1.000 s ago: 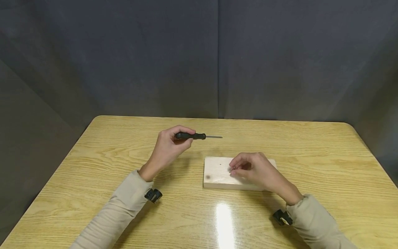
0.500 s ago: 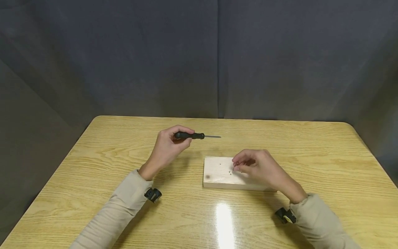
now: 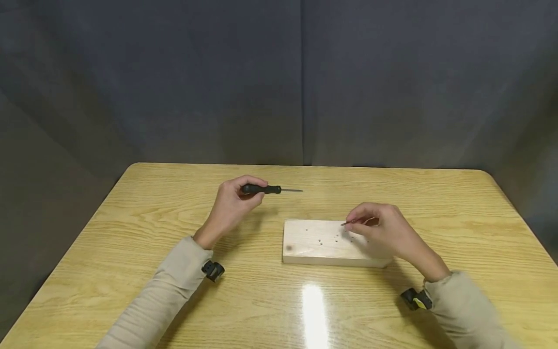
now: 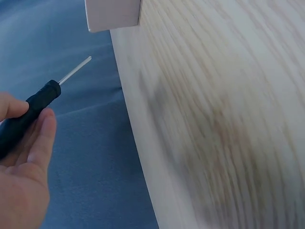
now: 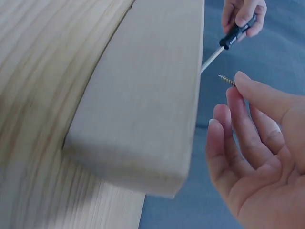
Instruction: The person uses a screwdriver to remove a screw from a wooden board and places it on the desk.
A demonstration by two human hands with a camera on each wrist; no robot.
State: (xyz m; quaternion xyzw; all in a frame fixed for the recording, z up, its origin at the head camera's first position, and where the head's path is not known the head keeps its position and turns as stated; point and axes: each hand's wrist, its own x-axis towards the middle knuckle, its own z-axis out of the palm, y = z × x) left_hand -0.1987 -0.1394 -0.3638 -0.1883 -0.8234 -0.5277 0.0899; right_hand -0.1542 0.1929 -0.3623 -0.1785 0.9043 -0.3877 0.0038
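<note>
My left hand point(image 3: 231, 206) grips the black handle of a screwdriver point(image 3: 266, 189), held above the table with its thin metal shaft pointing right. In the left wrist view the screwdriver point(image 4: 33, 109) lies between thumb and fingers, its tip free. Between thumb and index finger, my right hand point(image 3: 388, 230) pinches a small screw point(image 5: 227, 80) by its head end; the threaded point sticks out toward the left hand. Below the right hand is a pale wooden block point(image 3: 305, 249) with several small holes in its top. Part of the block's right end is hidden under that hand.
The block rests on a wood-grain table point(image 3: 165, 213) with rounded far corners. Beyond the far edge hangs a dark blue-grey curtain point(image 3: 209, 87). Each wrist carries a small black camera, and a glare streak point(image 3: 315, 310) crosses the table in front.
My right hand has lifted from the block's middle and moved right with the screw, uncovering more holes. The left hand, still holding the screwdriver, has shifted slightly left in view.
</note>
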